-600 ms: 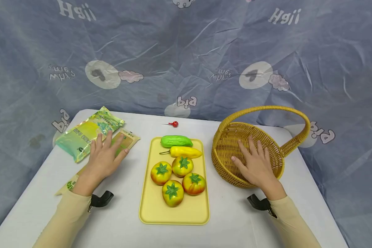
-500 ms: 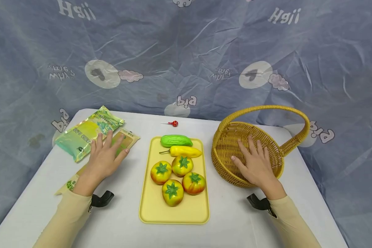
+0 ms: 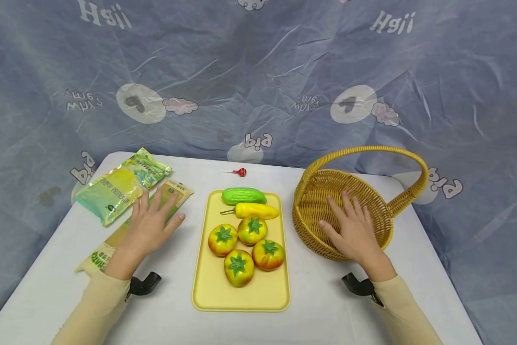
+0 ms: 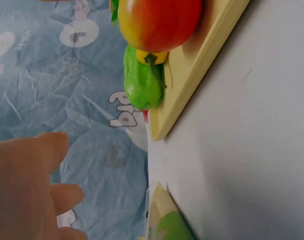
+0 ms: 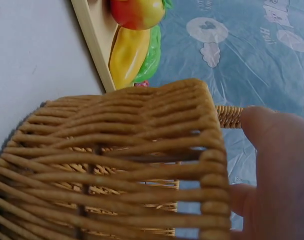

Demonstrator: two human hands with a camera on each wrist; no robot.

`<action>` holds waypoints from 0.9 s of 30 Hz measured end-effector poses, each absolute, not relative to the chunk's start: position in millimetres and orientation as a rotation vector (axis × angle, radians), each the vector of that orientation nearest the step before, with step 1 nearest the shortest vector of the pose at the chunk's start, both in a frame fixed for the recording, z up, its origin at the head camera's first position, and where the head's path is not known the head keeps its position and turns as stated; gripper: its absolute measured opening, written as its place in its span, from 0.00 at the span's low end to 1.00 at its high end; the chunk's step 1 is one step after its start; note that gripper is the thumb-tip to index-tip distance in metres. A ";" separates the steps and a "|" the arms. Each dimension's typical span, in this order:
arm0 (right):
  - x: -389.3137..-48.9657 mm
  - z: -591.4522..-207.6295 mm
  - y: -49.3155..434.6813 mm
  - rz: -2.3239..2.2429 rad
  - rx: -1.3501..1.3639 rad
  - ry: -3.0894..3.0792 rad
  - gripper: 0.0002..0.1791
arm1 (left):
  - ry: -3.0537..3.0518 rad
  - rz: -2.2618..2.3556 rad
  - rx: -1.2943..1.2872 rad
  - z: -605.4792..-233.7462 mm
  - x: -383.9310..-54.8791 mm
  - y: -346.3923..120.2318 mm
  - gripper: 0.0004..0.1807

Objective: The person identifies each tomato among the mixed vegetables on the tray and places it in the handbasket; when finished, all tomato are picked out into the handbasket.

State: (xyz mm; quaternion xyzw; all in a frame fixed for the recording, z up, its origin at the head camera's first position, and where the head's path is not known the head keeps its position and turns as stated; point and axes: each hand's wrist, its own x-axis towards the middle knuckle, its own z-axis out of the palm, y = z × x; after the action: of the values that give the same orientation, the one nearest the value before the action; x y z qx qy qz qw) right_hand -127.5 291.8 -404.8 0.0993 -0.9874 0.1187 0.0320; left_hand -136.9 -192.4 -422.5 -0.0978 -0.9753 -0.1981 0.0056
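Observation:
My left hand (image 3: 150, 227) hovers with spread fingers over a long tan and green packet (image 3: 122, 235), holding nothing. Behind it lies a glossy green-yellow packet (image 3: 122, 184). At the right, my right hand (image 3: 355, 230) is held over a woven wicker basket (image 3: 307, 235) with a tall arched handle, fingers spread and nothing in them. In the right wrist view the thumb shows beyond the basket's rim (image 5: 212, 165). Between the hands, a yellow tray (image 3: 241, 302) holds a green cucumber-like vegetable (image 3: 244, 196), a yellow pepper (image 3: 257, 211) and several yellow-red tomatoes (image 3: 238, 268) with green leafy tops.
A red lollipop (image 3: 241, 172) lies behind the tray near the table's back edge. The white table (image 3: 318, 306) ends against a grey-blue printed curtain (image 3: 241, 72). A black wrist camera mount (image 3: 143, 283) sits on the left wrist, another (image 3: 357, 285) on the right.
My left hand has shifted slightly right and toward me, uncovering more of the long packet and the glossy one. The right hand stays over the basket; the objects keep their places.

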 end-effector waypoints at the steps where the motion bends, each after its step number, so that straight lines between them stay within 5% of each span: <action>1: -126.9 -405.6 291.3 0.369 0.313 -3.036 0.41 | -3.050 -0.614 -0.313 -424.1 -135.8 -190.9 0.36; 27: -109.3 -424.2 239.6 0.597 0.844 -2.581 0.31 | -2.945 -0.623 -0.591 -485.7 -103.9 -156.1 0.31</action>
State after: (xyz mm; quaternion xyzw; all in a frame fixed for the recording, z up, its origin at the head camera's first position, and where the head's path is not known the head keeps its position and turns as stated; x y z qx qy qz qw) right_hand -109.3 239.6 -424.2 0.2987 -0.9132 0.2114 0.1796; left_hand -103.9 -156.1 -485.7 -0.1924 -0.9594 -0.2028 0.0370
